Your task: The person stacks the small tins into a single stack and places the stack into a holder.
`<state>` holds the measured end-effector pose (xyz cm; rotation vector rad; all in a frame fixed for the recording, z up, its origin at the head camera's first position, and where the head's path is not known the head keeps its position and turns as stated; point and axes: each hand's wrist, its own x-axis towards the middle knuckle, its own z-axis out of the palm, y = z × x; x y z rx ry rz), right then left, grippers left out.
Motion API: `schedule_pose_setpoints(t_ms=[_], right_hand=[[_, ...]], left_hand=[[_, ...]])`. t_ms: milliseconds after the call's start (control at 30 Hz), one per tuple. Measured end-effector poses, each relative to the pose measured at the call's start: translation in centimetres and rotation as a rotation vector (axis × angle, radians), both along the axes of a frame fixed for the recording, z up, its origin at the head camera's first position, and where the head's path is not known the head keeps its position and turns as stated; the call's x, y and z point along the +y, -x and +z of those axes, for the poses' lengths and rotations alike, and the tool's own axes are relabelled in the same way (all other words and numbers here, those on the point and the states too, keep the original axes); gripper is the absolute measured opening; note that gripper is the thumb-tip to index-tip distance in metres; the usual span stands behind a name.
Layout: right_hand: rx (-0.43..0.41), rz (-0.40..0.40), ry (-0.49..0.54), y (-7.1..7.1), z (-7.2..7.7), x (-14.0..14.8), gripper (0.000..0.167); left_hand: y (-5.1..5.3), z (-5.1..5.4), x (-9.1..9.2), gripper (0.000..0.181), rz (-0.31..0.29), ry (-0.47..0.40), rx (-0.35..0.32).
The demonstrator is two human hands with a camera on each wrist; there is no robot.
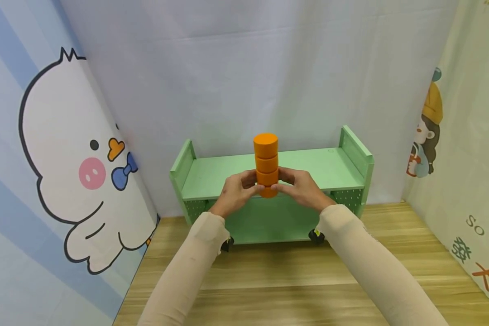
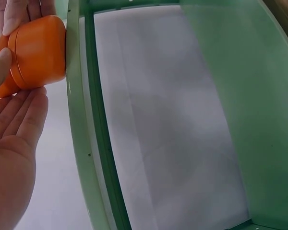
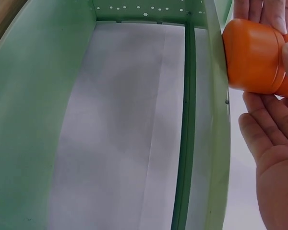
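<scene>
An upright orange column of several stacked round pieces [image 1: 266,164] stands over the front of the green shelf's top board [image 1: 309,165]. My left hand [image 1: 237,192] holds its lower part from the left, and my right hand [image 1: 303,188] holds it from the right. Both thumbs lie across the front, fingers round the sides and back. In the left wrist view, the orange bottom piece [image 2: 41,50] meets the green board [image 2: 78,124] or nearly so; whether it bears weight I cannot tell. The right wrist view shows the same orange piece [image 3: 253,56] between the fingers.
The green shelf has raised side panels [image 1: 356,151] and a lower board [image 1: 269,222]. Dark feet [image 1: 317,236] stand under it on a wooden surface [image 1: 277,280]. A pale curtain [image 1: 228,81] hangs behind; printed cloths flank it, a cartoon duck [image 1: 73,154] on the left one.
</scene>
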<state>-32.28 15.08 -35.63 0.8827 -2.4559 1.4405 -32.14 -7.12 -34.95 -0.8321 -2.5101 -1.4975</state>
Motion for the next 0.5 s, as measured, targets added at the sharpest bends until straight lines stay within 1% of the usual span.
schedule_pose_setpoints(t_ms=[200, 500], right_hand=[[-0.016, -0.037, -0.036, 0.30, 0.26, -0.08, 0.055], [0.005, -0.089, -0.064, 0.41, 0.76, -0.40, 0.054]], left_hand=[[0.37, -0.13, 0.40, 0.050, 0.017, -0.010, 0.022], [0.89, -0.20, 1.03, 0.049, 0.078, -0.018, 0.034]])
